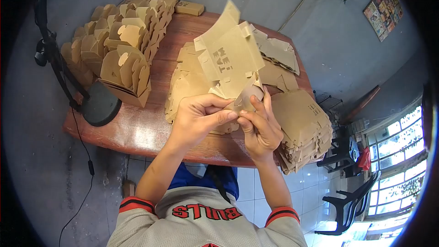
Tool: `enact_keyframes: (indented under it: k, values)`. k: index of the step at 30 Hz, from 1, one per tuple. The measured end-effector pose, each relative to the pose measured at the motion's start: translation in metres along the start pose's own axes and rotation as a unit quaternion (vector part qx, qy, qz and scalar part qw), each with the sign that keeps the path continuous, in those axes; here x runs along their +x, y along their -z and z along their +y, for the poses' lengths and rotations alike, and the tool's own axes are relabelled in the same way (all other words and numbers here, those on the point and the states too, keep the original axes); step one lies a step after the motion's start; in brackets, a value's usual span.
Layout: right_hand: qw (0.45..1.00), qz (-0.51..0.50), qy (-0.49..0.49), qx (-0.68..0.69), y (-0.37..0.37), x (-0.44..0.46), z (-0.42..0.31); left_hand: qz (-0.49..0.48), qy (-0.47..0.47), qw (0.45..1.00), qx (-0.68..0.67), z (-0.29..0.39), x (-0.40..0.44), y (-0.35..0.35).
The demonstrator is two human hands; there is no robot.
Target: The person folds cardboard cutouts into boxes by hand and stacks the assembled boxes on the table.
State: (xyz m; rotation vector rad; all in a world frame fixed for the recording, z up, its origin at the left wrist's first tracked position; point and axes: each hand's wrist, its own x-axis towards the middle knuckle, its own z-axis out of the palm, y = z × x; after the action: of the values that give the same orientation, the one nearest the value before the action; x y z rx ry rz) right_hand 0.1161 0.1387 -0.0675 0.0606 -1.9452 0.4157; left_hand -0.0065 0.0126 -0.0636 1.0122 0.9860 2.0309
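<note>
A brown cardboard box blank, partly folded and printed with dark letters, is held up above the table's front edge. My left hand pinches its lower end between thumb and fingers. On the other side, my right hand grips the same end, with its fingertips close to my left thumb. The upper panels of the blank stand tilted away from me. Behind and below it lies a stack of flat cardboard blanks, partly hidden by the held piece and my left hand.
Rows of folded boxes fill the left of the wooden table. A lamp base stands at the left edge. More flat blanks are piled at the right, overhanging the front edge. A black chair is at far right.
</note>
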Motion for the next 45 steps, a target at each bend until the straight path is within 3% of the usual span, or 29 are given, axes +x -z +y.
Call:
enact_keyframes:
  k: [6, 9, 10, 13, 18, 21, 23, 26, 27, 29, 30, 33, 37, 40, 43, 45]
  values:
    - [0.999, 0.016, -0.027, 0.031, 0.003, -0.004, -0.001, -0.006, 0.020, 1.000, -0.005, 0.001, -0.001, -0.003]
    - [0.991, 0.086, -0.079, 0.064, 0.009, -0.001, -0.001, -0.037, -0.133, 0.967, 0.214, 0.011, 0.003, -0.007]
    - [0.985, 0.116, -0.101, 0.073, 0.012, 0.002, -0.001, -0.051, -0.079, 0.973, 0.209, 0.017, 0.001, -0.001]
    - [0.943, 0.190, -0.258, 0.094, 0.027, 0.028, 0.001, -0.101, -0.213, 0.894, 0.381, 0.023, 0.003, 0.031]
    - [0.887, 0.136, -0.386, 0.214, 0.035, 0.050, 0.032, -0.053, -0.275, 0.791, 0.544, 0.025, 0.004, 0.031]
    - [0.818, 0.085, -0.506, 0.261, 0.030, 0.055, 0.026, -0.079, -0.289, 0.803, 0.515, 0.018, 0.012, 0.039]
    - [0.775, 0.069, -0.572, 0.259, 0.031, 0.059, 0.022, -0.086, -0.209, 0.855, 0.467, 0.023, 0.013, 0.037]
    - [0.916, 0.054, -0.397, 0.007, 0.027, 0.039, 0.026, -0.060, -0.042, 0.947, 0.313, 0.037, 0.011, 0.024]
    - [0.931, 0.012, -0.363, 0.020, 0.026, 0.032, 0.015, -0.041, 0.006, 0.973, 0.229, 0.040, 0.011, 0.020]
    - [0.983, -0.053, -0.177, -0.014, 0.022, 0.028, -0.011, -0.028, 0.081, 0.991, 0.099, 0.042, 0.013, 0.020]
    - [0.995, -0.075, -0.028, -0.063, 0.021, 0.029, -0.019, -0.036, 0.114, 0.991, 0.056, 0.039, 0.012, 0.024]
    - [0.987, -0.137, 0.025, -0.079, 0.020, 0.027, -0.017, -0.024, 0.157, 0.987, -0.005, 0.040, 0.008, 0.016]
    - [0.990, -0.127, 0.033, -0.055, 0.021, 0.029, -0.012, -0.042, 0.161, 0.986, -0.002, 0.033, 0.008, 0.019]
    - [0.995, -0.098, -0.022, 0.010, 0.019, 0.031, -0.014, -0.037, 0.158, 0.985, 0.052, 0.033, 0.010, 0.017]
    - [0.992, -0.072, -0.095, 0.042, 0.016, 0.032, -0.023, -0.014, 0.164, 0.986, 0.001, 0.027, 0.008, 0.008]
    - [0.995, -0.045, -0.088, 0.020, 0.012, 0.032, -0.022, -0.013, 0.154, 0.988, -0.025, 0.022, 0.007, 0.005]
